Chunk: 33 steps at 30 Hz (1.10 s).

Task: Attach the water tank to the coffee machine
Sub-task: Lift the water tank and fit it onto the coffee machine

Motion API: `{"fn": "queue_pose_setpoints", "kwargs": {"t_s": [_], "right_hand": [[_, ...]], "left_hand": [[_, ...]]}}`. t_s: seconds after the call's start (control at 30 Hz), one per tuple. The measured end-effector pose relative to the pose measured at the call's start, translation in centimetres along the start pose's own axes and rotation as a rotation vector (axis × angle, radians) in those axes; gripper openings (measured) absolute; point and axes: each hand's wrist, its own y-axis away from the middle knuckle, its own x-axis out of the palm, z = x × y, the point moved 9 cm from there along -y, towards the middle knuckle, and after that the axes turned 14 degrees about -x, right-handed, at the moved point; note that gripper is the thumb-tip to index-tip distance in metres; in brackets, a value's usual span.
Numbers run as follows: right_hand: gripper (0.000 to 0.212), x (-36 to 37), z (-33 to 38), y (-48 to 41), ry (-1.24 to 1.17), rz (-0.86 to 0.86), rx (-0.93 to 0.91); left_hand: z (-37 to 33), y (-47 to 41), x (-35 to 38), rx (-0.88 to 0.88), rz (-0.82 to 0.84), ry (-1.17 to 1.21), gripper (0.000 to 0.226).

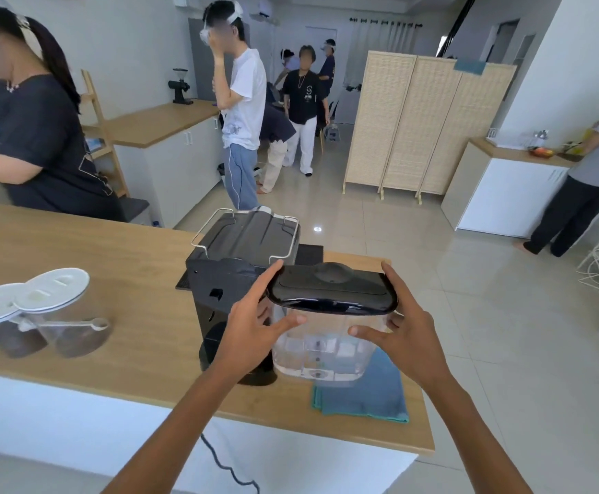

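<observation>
While the water tank [323, 340] is held between both hands at lower centre of the frame, its form is shown clearly: a clear, colourless plastic body with rounded corners, capped by a glossy black lid [332, 288] bearing a raised oval dome at its middle. Moulded fittings are visible through the transparent wall near the base. The tank is positioned just to the right of the coffee machine [234, 279], near its rear face, and is seen above a folded blue cloth [369, 393]; whether its base touches the cloth cannot be told.

The left hand [255, 315] is wrapped around the tank's left side, with the fingers spread over the lid's left edge and the thumb pressed against the clear front wall. The right hand [401, 322] is placed in mirror fashion on the right side, fingers curled along the lid's right edge and thumb laid across the front wall.

The coffee machine is presented as a black, boxy unit with a ribbed top tray framed by a thin metal rail. It is stood on a wooden countertop [95, 251]. A black power cord [219, 461] is seen hanging below the counter's near edge.

At left of the frame, clear containers with white lids [41, 294] are set on the counter, dark grounds being visible inside. Several people are standing in the room, in the upper half of the frame.
</observation>
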Motion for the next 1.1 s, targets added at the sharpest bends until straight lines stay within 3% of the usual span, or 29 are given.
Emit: {"fn": "queue_pose_setpoints", "kwargs": {"t_s": [0.53,1.1], "right_hand": [[0.116,12.4,5.9,-3.3,-0.065,-0.063,0.051],[0.110,15.9,5.3,-4.9,0.033,-0.036,0.053]], "left_hand": [[5.1,-1.7,-13.4,-0.011,-0.097,-0.014,0.103],[7.2,-4.6,-15.3,0.000,-0.070,0.054,0.098]]}}
